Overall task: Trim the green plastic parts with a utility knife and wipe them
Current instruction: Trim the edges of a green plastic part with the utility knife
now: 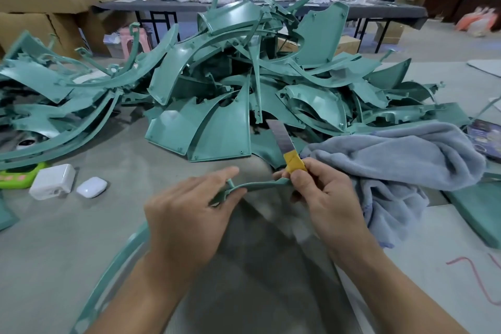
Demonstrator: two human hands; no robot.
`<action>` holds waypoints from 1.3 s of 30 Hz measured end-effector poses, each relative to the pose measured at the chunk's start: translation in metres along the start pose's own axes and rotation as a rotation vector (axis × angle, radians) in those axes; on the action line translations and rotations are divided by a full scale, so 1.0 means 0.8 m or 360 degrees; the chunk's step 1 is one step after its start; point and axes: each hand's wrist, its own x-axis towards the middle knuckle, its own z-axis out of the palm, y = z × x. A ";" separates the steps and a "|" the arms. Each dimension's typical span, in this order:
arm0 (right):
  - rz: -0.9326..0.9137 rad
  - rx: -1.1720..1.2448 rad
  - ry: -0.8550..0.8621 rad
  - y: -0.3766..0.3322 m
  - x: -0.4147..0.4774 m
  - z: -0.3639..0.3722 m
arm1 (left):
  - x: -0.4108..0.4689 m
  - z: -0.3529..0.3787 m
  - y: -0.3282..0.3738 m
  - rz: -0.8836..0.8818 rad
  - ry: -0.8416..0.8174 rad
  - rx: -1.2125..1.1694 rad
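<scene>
**One green strip being held between two hands, blade at its right end**

At the far left of the grey table, one lime-green gadget, one white charger and one white earbud case are lying side by side. Behind them and across the middle, a pile of green parts is sprawling: matte teal curved panels and thin arcs with small pegs, tangled and too many to count.

In front of the pile, the left hand is pinching one green strip, with the thumb pressing on it and the forefinger lying nearly straight. The strip is slim, arched and teal, with a short stub standing up near the left thumb. It is spanning the gap between the hands above the table.

The right hand is curling its fingers round one utility knife, gripping its yellow-wrapped handle while the bare blade is pointing away toward the pile. The strip's right end is meeting this hand's thumb just below the wrap.

Just right of that hand, one grey-blue towel is lying crumpled.
</scene>
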 end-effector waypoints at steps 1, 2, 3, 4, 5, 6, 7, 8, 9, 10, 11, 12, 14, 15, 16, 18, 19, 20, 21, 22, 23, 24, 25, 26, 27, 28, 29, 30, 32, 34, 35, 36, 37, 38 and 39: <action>-0.0078 -0.0102 0.0010 0.001 0.001 0.000 | 0.002 -0.002 0.000 -0.0155 -0.0034 -0.0123; -0.0145 -0.0165 0.0025 0.003 0.002 0.001 | 0.003 -0.005 0.001 -0.0293 -0.0057 -0.0227; -0.0194 -0.0187 0.0042 0.003 0.003 0.002 | 0.005 -0.008 0.001 -0.0379 -0.0074 -0.0300; -0.0222 -0.0182 0.0057 0.002 0.005 0.003 | 0.005 -0.010 0.001 -0.0423 -0.0094 -0.0343; -0.0234 -0.0170 0.0067 0.002 0.006 0.005 | 0.005 -0.010 0.000 -0.0440 -0.0117 -0.0368; -0.0235 -0.0157 0.0068 0.001 0.007 0.007 | 0.006 -0.010 -0.001 -0.0439 -0.0142 -0.0368; -0.0228 -0.0151 0.0069 0.001 0.007 0.008 | 0.006 -0.009 -0.002 -0.0424 -0.0165 -0.0336; -0.0220 -0.0157 0.0085 0.001 0.007 0.009 | 0.005 -0.009 -0.002 -0.0411 -0.0181 -0.0294; -0.0221 -0.0181 0.0126 0.002 0.007 0.008 | 0.004 -0.007 -0.001 -0.0408 -0.0180 -0.0259; -0.0237 -0.0223 0.0193 0.002 0.006 0.005 | 0.003 -0.006 -0.001 -0.0404 -0.0171 -0.0243; -0.0267 -0.0273 0.0278 0.003 0.005 0.002 | 0.001 -0.004 -0.002 -0.0386 -0.0146 -0.0211; -0.0300 -0.0321 0.0362 0.003 0.004 -0.002 | -0.001 -0.003 -0.003 -0.0353 -0.0105 -0.0155; -0.0323 -0.0337 0.0427 0.003 0.000 -0.008 | -0.005 0.000 -0.007 -0.0242 -0.0017 -0.0014; -0.0297 -0.0267 0.0381 0.002 -0.002 -0.009 | -0.006 0.000 -0.012 -0.0163 0.0001 0.0037; -0.0250 -0.0185 0.0304 0.000 -0.005 -0.008 | -0.007 0.001 -0.016 -0.0091 -0.0004 0.0076; -0.0172 -0.0192 0.0123 0.000 -0.009 -0.005 | -0.008 0.002 -0.024 -0.0034 -0.0024 0.0133; -0.0161 -0.0324 0.0062 0.002 -0.010 -0.003 | -0.008 0.001 -0.026 -0.0048 -0.0020 0.0154; -0.0155 -0.0493 0.0033 0.004 -0.010 -0.002 | -0.008 0.000 -0.027 -0.0064 -0.0016 0.0167; -0.0141 -0.0658 0.0037 0.006 -0.008 -0.002 | -0.008 -0.001 -0.027 -0.0072 -0.0013 0.0183; -0.0110 -0.0794 0.0071 0.008 -0.006 -0.002 | -0.008 -0.002 -0.027 -0.0074 -0.0012 0.0200; -0.0067 -0.0897 0.0130 0.009 -0.003 -0.005 | -0.008 -0.003 -0.027 -0.0078 -0.0013 0.0217; -0.0027 -0.0964 0.0202 0.010 0.001 -0.008 | -0.007 -0.004 -0.027 -0.0096 -0.0017 0.0243; -0.0007 -0.0971 0.0262 0.009 0.004 -0.011 | -0.007 -0.004 -0.028 -0.0128 -0.0020 0.0277; -0.0018 -0.0892 0.0278 0.009 0.005 -0.014 | -0.005 -0.005 -0.028 -0.0155 -0.0022 0.0309; -0.0056 -0.0754 0.0244 0.009 0.004 -0.014 | -0.005 -0.005 -0.027 -0.0164 -0.0027 0.0327; -0.0092 -0.0635 0.0167 0.007 0.002 -0.013 | -0.004 -0.004 -0.027 -0.0163 -0.0031 0.0332; -0.0118 -0.0592 0.0078 0.004 -0.001 -0.008 | -0.004 -0.004 -0.026 -0.0166 -0.0037 0.0325; -0.0129 -0.0637 0.0019 0.005 -0.003 -0.004 | -0.004 -0.004 -0.026 -0.0176 -0.0043 0.0308; -0.0080 -0.0834 0.0043 0.013 0.001 -0.002 | -0.004 -0.004 -0.027 -0.0198 -0.0042 0.0267; 0.0058 -0.0870 0.0154 0.016 0.009 -0.007 | -0.004 -0.004 -0.029 -0.0205 -0.0029 0.0272; 0.0074 -0.0770 0.0174 0.017 0.010 -0.008 | -0.004 -0.003 -0.029 -0.0196 -0.0032 0.0284; 0.0041 -0.0616 0.0160 0.017 0.009 -0.008 | -0.003 -0.003 -0.029 -0.0183 -0.0038 0.0292; -0.0004 -0.0457 0.0110 0.016 0.007 -0.005 | -0.002 -0.003 -0.029 -0.0171 -0.0043 0.0293; -0.0022 -0.0338 0.0041 0.014 0.004 0.000 | -0.002 -0.003 -0.028 -0.0170 -0.0048 0.0285; -0.0001 -0.0308 -0.0010 0.014 0.003 0.004 | -0.003 -0.002 -0.029 -0.0174 -0.0054 0.0269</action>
